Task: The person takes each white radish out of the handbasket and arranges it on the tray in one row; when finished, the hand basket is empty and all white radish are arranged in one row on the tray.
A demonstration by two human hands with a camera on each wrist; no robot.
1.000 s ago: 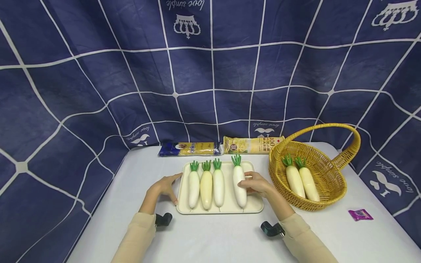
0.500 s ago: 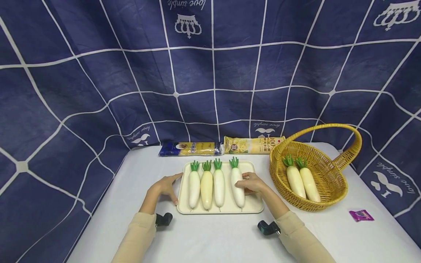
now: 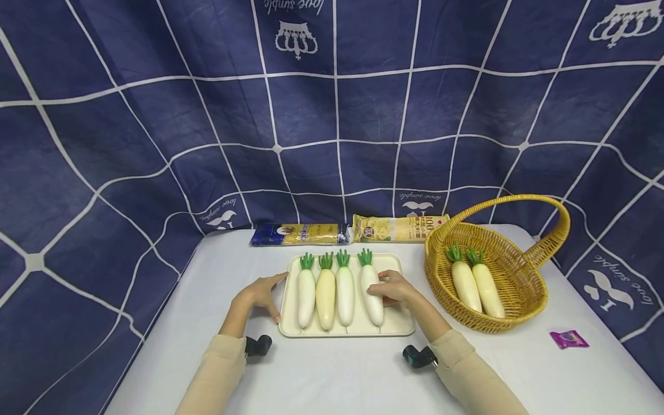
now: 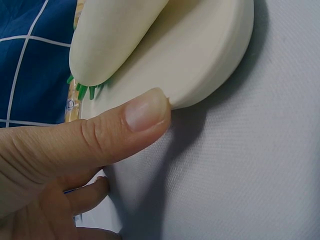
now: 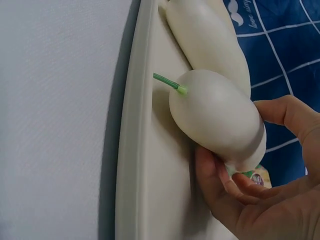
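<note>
Four things in one row would be too many to number, so: several white radishes with green tops, one of them (image 3: 305,300) at the left end, lie side by side on a cream tray (image 3: 358,332). A yellower radish (image 3: 325,300) is second from the left. My right hand (image 3: 395,288) grips the rightmost white radish (image 3: 372,297), thumb over it and fingers along its right side. In the right wrist view this radish (image 5: 215,112) lies low over the tray. My left hand (image 3: 261,294) spreads along the tray's left edge, its thumb (image 4: 145,112) at the rim.
A wicker basket (image 3: 433,282) with a tall handle stands on the right, two radishes (image 3: 466,285) inside. Two pasta packets, one blue and yellow (image 3: 301,234), one pale yellow (image 3: 399,229), lie behind the tray. A small purple packet (image 3: 569,339) lies at the far right.
My right hand has moved a little left with the rightmost radish, bringing it closer to the other radishes on the tray. My left hand has stayed at the tray's edge.
</note>
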